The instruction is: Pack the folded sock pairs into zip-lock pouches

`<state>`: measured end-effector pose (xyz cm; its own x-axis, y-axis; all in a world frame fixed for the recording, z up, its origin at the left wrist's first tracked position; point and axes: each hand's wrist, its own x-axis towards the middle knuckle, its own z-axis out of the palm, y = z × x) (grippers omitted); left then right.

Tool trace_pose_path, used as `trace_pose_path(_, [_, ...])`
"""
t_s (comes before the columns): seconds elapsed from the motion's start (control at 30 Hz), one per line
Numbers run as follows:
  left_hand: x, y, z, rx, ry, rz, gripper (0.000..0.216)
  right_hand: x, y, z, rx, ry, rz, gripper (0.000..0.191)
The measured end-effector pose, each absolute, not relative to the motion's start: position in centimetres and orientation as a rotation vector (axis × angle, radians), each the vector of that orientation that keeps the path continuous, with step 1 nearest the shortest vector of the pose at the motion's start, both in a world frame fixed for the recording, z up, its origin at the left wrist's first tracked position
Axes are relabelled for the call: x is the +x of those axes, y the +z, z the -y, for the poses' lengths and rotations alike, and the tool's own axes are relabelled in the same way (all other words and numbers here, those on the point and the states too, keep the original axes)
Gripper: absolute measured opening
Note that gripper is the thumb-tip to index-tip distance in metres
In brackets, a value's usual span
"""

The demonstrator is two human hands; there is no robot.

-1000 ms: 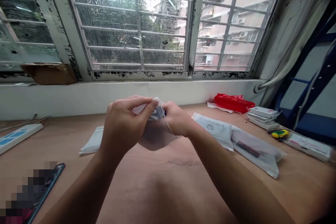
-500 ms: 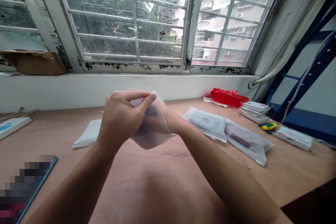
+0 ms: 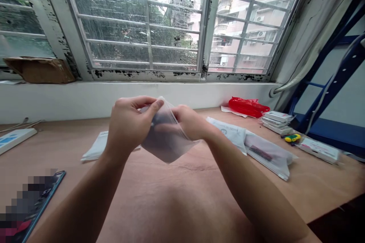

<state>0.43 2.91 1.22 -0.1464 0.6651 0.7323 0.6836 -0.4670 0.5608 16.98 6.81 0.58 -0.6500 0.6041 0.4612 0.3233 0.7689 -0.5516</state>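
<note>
Surface: brown, spreading across the lower half of the frame and carrying loose goods left, right and along the back.
Frosted bag: at frame centre, held up over the surface between the left hand and the right hand, lower corner hanging down. The step, as I read it, is working at its mouth; the next move seems to call for a taut edge, since limp film could fold over the fingers.
Left hand: centre left, thumb and forefinger pinching the bag's top edge.
Right hand: right of centre, fingers hazy through the film, apparently inside the mouth. I cannot tell whether they grip anything.
Clear packet: right of frame, something dark and striped inside.
Printed packet: just left of that, partly hidden behind the right forearm.
White packet: centre left, partly covered by the left hand.
Phone: lower left, beside the left forearm.
Red plastic bag: right, towards the back.
White boxes: stacked near it, further right.
Power strip: left edge.
Yellow tool: right, just below the stack, smallest of all.
</note>
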Motion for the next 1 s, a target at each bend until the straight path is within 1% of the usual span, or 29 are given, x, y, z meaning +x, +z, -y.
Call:
trace_pose_path(0.07, [0.0,1.5,-3.1,-2.028,-1.774,1.614,0.026,18.2,1.3,-6.9,-0.631,0.682,2.191,0.025])
trace_pose_path(0.2, [0.0,1.6,-3.1,-2.161,-1.739,1.626,0.028,19.3,1.9,-7.0,-0.643,0.505,1.901,0.028])
trace_pose_path(0.3, [0.6,1.3,-2.9,-2.251,-1.689,1.609,0.028,18.6,1.7,-6.7,-0.663,0.417,1.973,0.028])
trace_pose_path(0.43, [1.0,1.0,-3.0,-2.246,-1.735,1.625,0.027,17.8,1.6,-6.3,-0.688,0.309,2.051,0.025])
trace_pose_path(0.57, [-0.3,1.9,-2.9,-2.025,-1.97,1.588,0.029,18.5,1.4,-6.2,-0.731,0.206,2.169,0.019])
trace_pose_path(0.63, [-1.5,2.8,-2.5,-1.799,-2.116,1.571,0.032,19.4,0.8,-6.2,-0.76,0.245,2.277,0.019])
trace_pose_path(0.7, [-2.7,3.5,-2.2,-1.654,-2.178,1.588,0.034,20.5,-0.3,-6.2,-0.778,0.326,2.372,0.02])
trace_pose_path(0.77, [-3.4,3.8,-2.2,-1.664,-2.152,1.635,0.034,21.7,-1.4,-5.9,-0.837,0.396,2.406,0.021])
trace_pose_path(0.83, [-3.3,3.4,-2.5,-1.767,-2.078,1.66,0.032,22.5,-2.3,-5.5,-0.923,0.431,2.354,0.019])
trace_pose_path(0.87, [-2.8,3.0,-2.7,-1.817,-2.043,1.652,0.032,22.7,-2.6,-5.2,-0.952,0.445,2.301,0.023])
trace_pose_path(0.97, [-0.3,1.8,-2.6,-1.982,-1.954,1.575,0.029,22.3,-3.0,-4.4,-0.96,0.518,2.139,0.07])
trace_pose_path(1.0, [0.7,1.4,-2.4,-2.045,-1.935,1.545,0.028,22.0,-3.1,-4.2,-0.968,0.561,2.109,0.076])
